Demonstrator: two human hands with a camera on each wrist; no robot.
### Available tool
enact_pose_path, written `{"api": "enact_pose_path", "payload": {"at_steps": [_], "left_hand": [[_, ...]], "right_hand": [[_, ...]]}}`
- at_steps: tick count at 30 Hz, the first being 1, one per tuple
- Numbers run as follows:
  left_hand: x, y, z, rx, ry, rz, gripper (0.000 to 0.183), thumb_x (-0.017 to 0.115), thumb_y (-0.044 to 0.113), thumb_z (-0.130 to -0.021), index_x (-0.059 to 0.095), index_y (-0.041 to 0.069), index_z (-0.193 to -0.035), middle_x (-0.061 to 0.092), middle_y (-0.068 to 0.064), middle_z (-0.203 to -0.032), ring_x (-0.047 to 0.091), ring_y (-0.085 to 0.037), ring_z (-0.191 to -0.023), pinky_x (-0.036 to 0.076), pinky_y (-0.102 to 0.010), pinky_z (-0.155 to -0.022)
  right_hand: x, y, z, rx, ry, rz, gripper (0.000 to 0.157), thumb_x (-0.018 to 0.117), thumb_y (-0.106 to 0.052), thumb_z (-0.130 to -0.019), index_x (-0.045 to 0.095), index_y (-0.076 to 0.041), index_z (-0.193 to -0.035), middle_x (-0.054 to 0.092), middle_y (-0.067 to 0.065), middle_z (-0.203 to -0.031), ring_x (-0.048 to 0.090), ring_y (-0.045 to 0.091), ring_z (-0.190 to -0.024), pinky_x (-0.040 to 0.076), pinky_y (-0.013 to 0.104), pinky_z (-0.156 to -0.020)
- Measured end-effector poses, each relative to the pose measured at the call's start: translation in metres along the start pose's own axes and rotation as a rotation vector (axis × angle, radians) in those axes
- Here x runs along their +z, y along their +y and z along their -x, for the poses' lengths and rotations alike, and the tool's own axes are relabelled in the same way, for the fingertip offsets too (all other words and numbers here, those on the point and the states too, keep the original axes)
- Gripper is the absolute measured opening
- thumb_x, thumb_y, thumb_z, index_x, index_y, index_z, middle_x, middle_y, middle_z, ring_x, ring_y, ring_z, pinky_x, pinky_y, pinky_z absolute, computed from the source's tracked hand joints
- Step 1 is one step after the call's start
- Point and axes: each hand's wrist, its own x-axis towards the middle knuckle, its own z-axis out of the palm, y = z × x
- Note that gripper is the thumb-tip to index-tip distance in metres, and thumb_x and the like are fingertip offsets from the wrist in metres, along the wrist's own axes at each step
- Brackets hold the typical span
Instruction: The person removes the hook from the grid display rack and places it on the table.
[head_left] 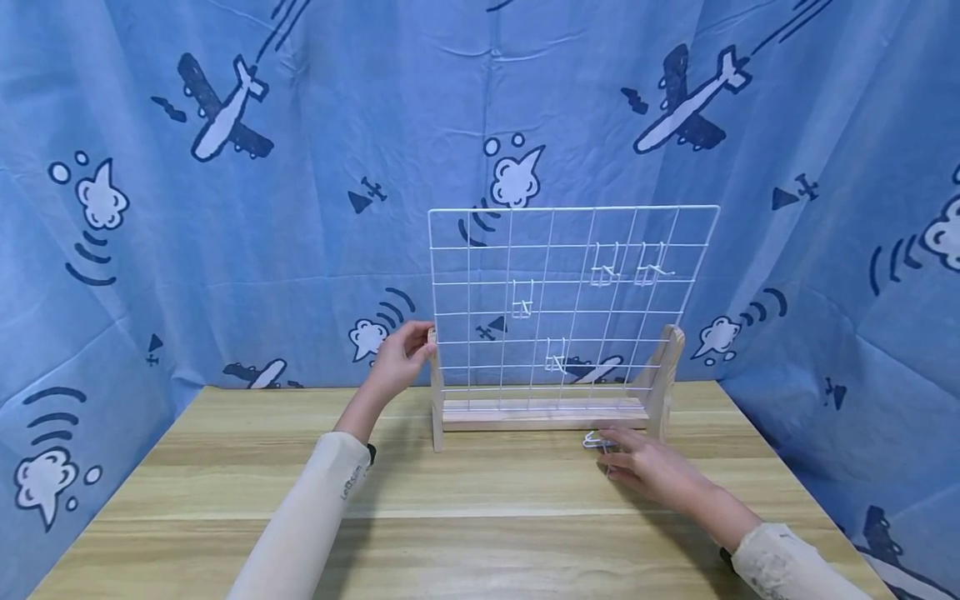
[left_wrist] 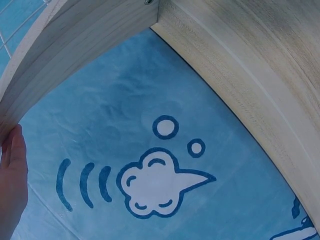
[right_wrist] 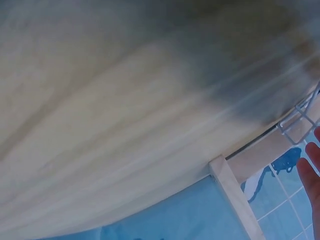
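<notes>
A white wire grid panel (head_left: 573,312) stands upright in a wooden stand (head_left: 547,423) on the table. Several white wire hooks hang on the grid, one of them low near the middle (head_left: 556,360). At the top of the stand's left upright, my left hand (head_left: 401,360) grips the wood between thumb and fingers. My right hand (head_left: 660,469) is low over the table in front of the stand's right side, fingers extended at a loose white wire hook (head_left: 592,440). In the right wrist view, the fingertips (right_wrist: 306,172) appear right beside that wire hook (right_wrist: 300,117).
The wooden table (head_left: 465,542) runs under both arms. Behind it and along both sides hangs a blue curtain (head_left: 322,208) printed with planes and clouds. The stand's right upright (head_left: 664,379) rises just behind my right hand.
</notes>
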Motion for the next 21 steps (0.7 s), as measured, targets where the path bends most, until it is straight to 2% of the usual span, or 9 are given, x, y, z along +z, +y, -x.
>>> {"api": "enact_pose_path", "payload": {"at_steps": [8,10,13,15,17,19,21], "left_hand": [[0.001,-0.001,0.000,-0.008,-0.007,0.010,0.038,0.054,0.006,-0.098,0.048,-0.002,-0.134,0.056,-0.019,-0.128,0.051,-0.030,-0.122,0.043,-0.039,-0.105],[0.001,0.000,0.001,-0.015,-0.005,0.015,0.037,0.054,0.006,-0.098,0.049,-0.001,-0.134,0.056,-0.018,-0.127,0.052,-0.029,-0.122,0.043,-0.038,-0.105],[0.001,0.000,0.000,-0.023,-0.004,0.019,0.037,0.054,0.006,-0.098,0.049,-0.001,-0.134,0.056,-0.017,-0.128,0.052,-0.028,-0.122,0.043,-0.037,-0.105],[0.000,0.000,0.000,-0.027,-0.003,0.019,0.037,0.054,0.007,-0.098,0.049,0.000,-0.134,0.056,-0.016,-0.128,0.052,-0.028,-0.122,0.043,-0.036,-0.106],[0.000,0.000,0.000,-0.026,-0.003,0.020,0.037,0.054,0.007,-0.098,0.049,0.000,-0.134,0.057,-0.016,-0.128,0.052,-0.028,-0.122,0.043,-0.036,-0.106],[0.000,-0.001,-0.001,-0.020,-0.005,0.016,0.037,0.054,0.007,-0.098,0.049,-0.001,-0.134,0.056,-0.017,-0.128,0.052,-0.028,-0.122,0.043,-0.036,-0.106],[0.000,-0.001,-0.001,-0.020,-0.002,0.017,0.037,0.054,0.007,-0.098,0.049,-0.001,-0.134,0.057,-0.017,-0.127,0.052,-0.028,-0.122,0.043,-0.036,-0.105]], "right_hand": [[-0.007,-0.005,-0.005,-0.007,0.013,0.011,0.044,0.086,-0.006,-0.061,0.072,-0.002,-0.103,0.064,0.021,-0.114,0.062,0.040,-0.099,0.056,0.049,-0.078],[-0.010,-0.006,-0.008,-0.008,0.026,-0.001,0.039,0.083,-0.006,-0.069,0.071,-0.001,-0.106,0.065,0.020,-0.113,0.063,0.038,-0.098,0.056,0.047,-0.079],[-0.014,-0.008,-0.013,-0.012,0.065,-0.023,0.024,0.067,-0.016,-0.092,0.068,0.000,-0.109,0.066,0.016,-0.112,0.064,0.035,-0.098,0.056,0.046,-0.079],[-0.015,-0.007,-0.016,-0.018,0.095,-0.030,0.032,0.049,-0.024,-0.101,0.067,0.000,-0.111,0.065,0.015,-0.111,0.064,0.035,-0.098,0.056,0.046,-0.080],[-0.018,-0.008,-0.021,-0.005,0.113,-0.023,0.044,0.034,-0.030,-0.104,0.066,-0.002,-0.115,0.065,0.014,-0.112,0.063,0.034,-0.099,0.055,0.046,-0.081],[-0.021,-0.008,-0.024,0.024,0.119,-0.026,0.041,0.035,-0.028,-0.105,0.065,-0.003,-0.119,0.063,0.015,-0.115,0.062,0.035,-0.103,0.053,0.045,-0.086],[-0.026,-0.010,-0.027,0.067,0.114,-0.030,0.031,0.047,-0.020,-0.102,0.063,-0.004,-0.122,0.062,0.016,-0.119,0.060,0.035,-0.106,0.050,0.045,-0.090]]}}
